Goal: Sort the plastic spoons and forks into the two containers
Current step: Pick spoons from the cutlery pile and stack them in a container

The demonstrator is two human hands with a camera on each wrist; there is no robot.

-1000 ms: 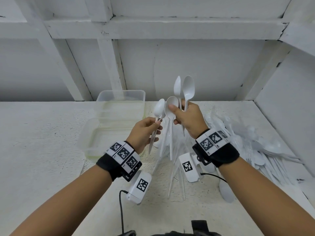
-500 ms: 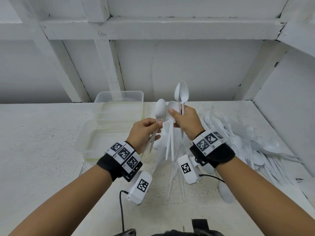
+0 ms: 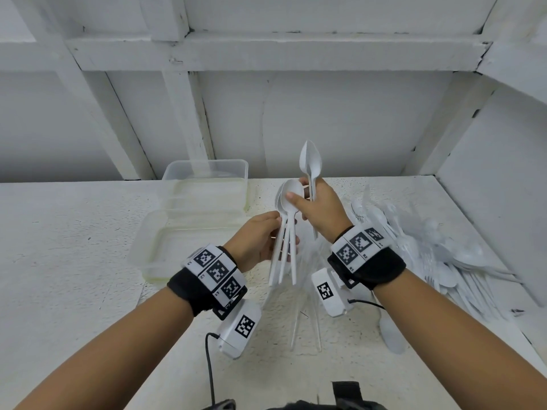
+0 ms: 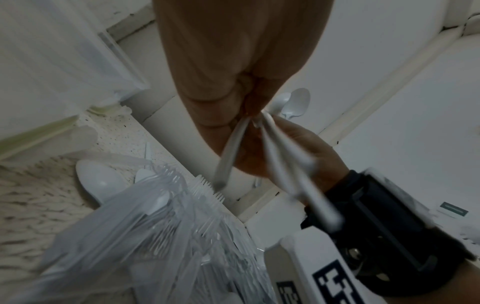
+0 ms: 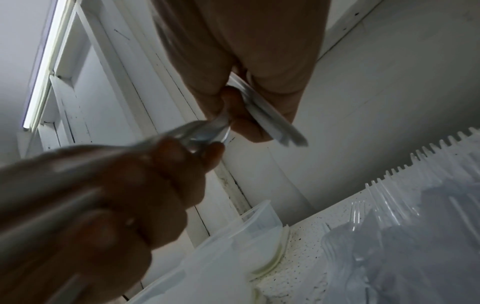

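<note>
Both hands are raised over the table with white plastic spoons between them. My left hand [image 3: 276,224] grips the handles of a bundle of spoons [image 3: 284,255] that fans downward. My right hand [image 3: 297,190] pinches the bowls of that bundle with thumb and forefinger, and its other fingers hold two more spoons [image 3: 310,161] upright. In the left wrist view the handles [image 4: 285,164] cross my right palm. The right wrist view shows the upright pair's handles [image 5: 267,117] in my curled right fingers. Two clear plastic containers stand to the left, one at the back [image 3: 207,176] and one nearer [image 3: 148,255].
A large heap of white spoons and clear forks [image 3: 444,255] lies at the right against the side wall [image 3: 497,187]. A few loose clear forks [image 3: 307,321] and a spoon [image 3: 390,335] lie under my hands. The back wall is close behind the containers.
My hands have come together. The spoon in my left hand has joined the one under my right thumb, and both hands now hold that bundle. The two upright spoons have closed up.
</note>
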